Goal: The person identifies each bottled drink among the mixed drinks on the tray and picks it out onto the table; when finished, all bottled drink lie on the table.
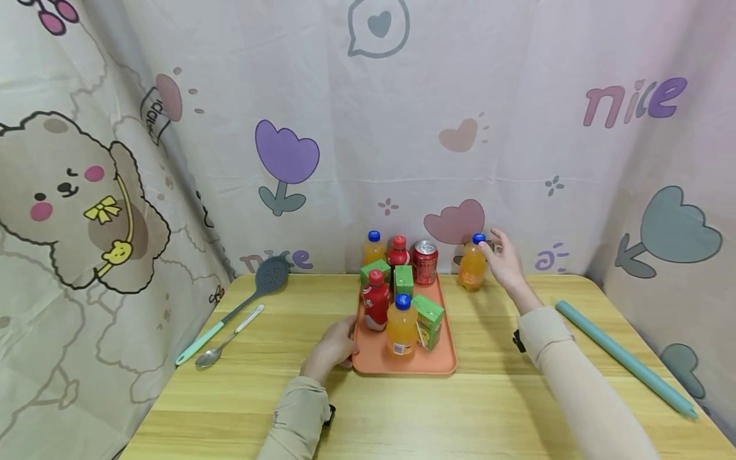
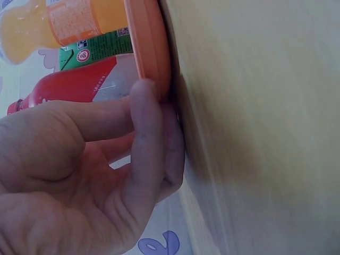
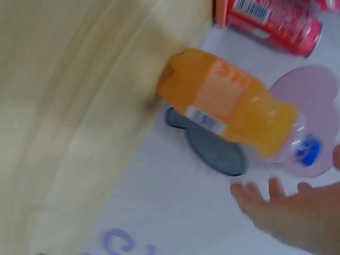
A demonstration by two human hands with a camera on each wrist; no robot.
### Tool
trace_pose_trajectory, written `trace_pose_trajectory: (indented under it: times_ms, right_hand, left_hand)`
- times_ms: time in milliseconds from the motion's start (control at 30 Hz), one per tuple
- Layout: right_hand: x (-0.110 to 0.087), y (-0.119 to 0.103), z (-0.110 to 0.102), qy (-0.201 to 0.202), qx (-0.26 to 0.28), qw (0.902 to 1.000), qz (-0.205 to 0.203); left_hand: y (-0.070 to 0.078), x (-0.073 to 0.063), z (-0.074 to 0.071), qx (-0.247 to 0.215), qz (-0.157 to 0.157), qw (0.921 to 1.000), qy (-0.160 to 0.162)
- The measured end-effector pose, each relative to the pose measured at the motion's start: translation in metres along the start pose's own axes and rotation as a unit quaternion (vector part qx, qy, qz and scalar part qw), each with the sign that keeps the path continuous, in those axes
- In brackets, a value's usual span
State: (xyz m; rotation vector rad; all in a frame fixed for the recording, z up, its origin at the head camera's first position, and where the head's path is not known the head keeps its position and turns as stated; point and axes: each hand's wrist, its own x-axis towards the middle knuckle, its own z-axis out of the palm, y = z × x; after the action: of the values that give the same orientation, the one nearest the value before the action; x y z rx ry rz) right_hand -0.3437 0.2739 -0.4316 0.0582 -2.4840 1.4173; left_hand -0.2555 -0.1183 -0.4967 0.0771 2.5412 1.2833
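My left hand [image 1: 335, 345] pinches the left rim of an orange tray [image 1: 368, 363], fingertips at the rim's underside in the left wrist view. On the tray stand an orange juice bottle [image 1: 401, 329] with a blue cap, a red bottle [image 1: 376, 303], a green drink carton [image 1: 428, 322] and several more drinks behind them. Another orange juice bottle [image 1: 473, 265] stands upright on the table, right of the tray. My right hand [image 1: 506, 262] is beside its blue cap, fingers loosely extended; the right wrist view shows a gap between fingers and bottle [image 3: 228, 101].
A red can [image 1: 425, 263] stands at the tray's back right corner. Left on the table lie a slotted turner [image 1: 271, 275] and a spoon [image 1: 230, 335]. A teal rod [image 1: 627, 358] lies at the right. A printed curtain [image 1: 356, 128] hangs behind the table's back edge.
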Motion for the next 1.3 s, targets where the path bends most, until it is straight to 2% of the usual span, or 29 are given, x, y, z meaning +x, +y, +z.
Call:
trace_pose_trajectory:
  times_ms: [100, 167, 300, 467, 633, 767, 867, 1033, 1200, 1300]
  right_hand:
    - [-0.015, -0.013, 0.003, 0.028, -0.034, 0.9979, -0.048]
    - [-0.027, -0.021, 0.008, 0.026, -0.046, 0.9954, -0.08]
    - [-0.051, -0.035, 0.021, 0.003, -0.062, 0.989, -0.134]
    - [-0.082, -0.052, 0.042, -0.034, -0.091, 0.9803, -0.172]
    - [-0.103, -0.062, 0.061, -0.073, -0.142, 0.963, -0.217]
    - [-0.112, -0.065, 0.073, -0.11, -0.183, 0.9441, -0.251]
    - [-0.115, -0.063, 0.08, -0.132, -0.201, 0.935, -0.261]
    - [-0.117, -0.062, 0.089, -0.14, -0.216, 0.931, -0.259]
    - [-0.119, -0.06, 0.095, -0.127, -0.234, 0.924, -0.274]
    - [-0.12, -0.058, 0.098, -0.124, -0.231, 0.9251, -0.275]
  left_hand:
    - [0.0, 0.001, 0.0, 0.0, -0.006, 1.0, -0.003]
    - [-0.001, 0.001, -0.001, -0.001, -0.005, 1.0, -0.003]
    - [-0.001, 0.001, -0.002, -0.003, 0.001, 1.0, 0.001]
    - [-0.001, 0.0, -0.004, 0.004, 0.002, 1.0, 0.002]
    - [-0.001, -0.001, -0.002, 0.006, 0.0, 1.0, 0.0]
    - [0.0, -0.002, -0.001, 0.002, 0.004, 1.0, -0.004]
    - [0.0, -0.002, -0.001, 0.001, 0.007, 1.0, -0.005]
    - [-0.001, -0.002, -0.002, 0.006, 0.009, 0.9999, -0.006]
    - [0.0, -0.001, -0.001, 0.009, 0.001, 0.9999, -0.007]
    - [0.001, -0.001, -0.001, 0.012, -0.003, 0.9999, -0.006]
